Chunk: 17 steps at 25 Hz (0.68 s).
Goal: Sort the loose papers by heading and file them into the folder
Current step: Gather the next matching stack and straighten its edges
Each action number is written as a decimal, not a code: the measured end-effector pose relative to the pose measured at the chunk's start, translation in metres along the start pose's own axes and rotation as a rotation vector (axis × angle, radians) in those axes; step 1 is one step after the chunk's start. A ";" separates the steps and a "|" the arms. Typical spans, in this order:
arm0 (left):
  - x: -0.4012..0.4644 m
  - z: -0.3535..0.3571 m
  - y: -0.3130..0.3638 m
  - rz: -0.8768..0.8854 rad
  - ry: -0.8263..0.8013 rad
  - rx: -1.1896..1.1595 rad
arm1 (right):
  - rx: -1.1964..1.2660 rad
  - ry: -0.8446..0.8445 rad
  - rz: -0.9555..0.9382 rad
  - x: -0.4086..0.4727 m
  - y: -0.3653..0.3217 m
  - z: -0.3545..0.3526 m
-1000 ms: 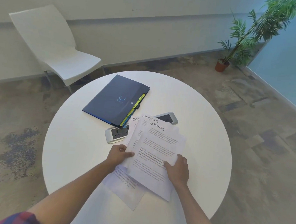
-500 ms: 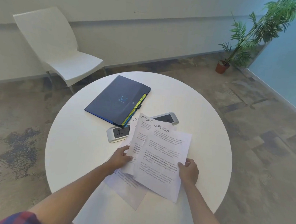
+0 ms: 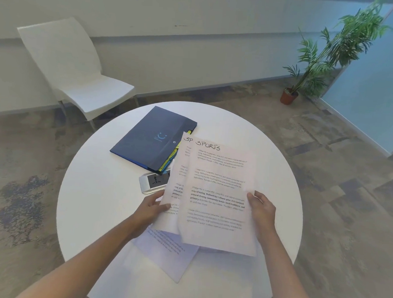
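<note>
Gripping white printed sheets headed SPORTS (image 3: pixel 218 196), the left hand (image 3: pixel 150 209) and right hand (image 3: pixel 262 210) pinch opposite edges. The sheets half hide a silver phone (image 3: pixel 153 182) beside the closed navy folder (image 3: pixel 152 139). Body text is blurred.

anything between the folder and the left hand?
Yes: head view shows a white phone lying on the table between the folder and the left hand, partly covered by the held papers.
</note>
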<state>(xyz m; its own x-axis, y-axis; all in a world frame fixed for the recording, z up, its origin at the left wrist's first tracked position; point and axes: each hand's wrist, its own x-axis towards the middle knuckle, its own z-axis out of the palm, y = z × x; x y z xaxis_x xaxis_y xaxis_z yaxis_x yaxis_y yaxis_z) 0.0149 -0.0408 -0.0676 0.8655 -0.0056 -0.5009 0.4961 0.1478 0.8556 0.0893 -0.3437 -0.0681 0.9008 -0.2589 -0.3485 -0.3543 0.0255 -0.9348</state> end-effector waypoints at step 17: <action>-0.027 0.016 0.060 0.141 -0.103 -0.162 | 0.228 -0.163 -0.023 -0.045 -0.030 0.036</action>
<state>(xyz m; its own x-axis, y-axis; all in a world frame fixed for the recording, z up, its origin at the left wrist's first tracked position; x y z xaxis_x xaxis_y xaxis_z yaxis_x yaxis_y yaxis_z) 0.0222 -0.0479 -0.0007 0.9322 -0.0736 -0.3545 0.3592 0.3110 0.8799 0.0682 -0.2976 -0.0271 0.9431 -0.1037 -0.3159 -0.2840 0.2431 -0.9275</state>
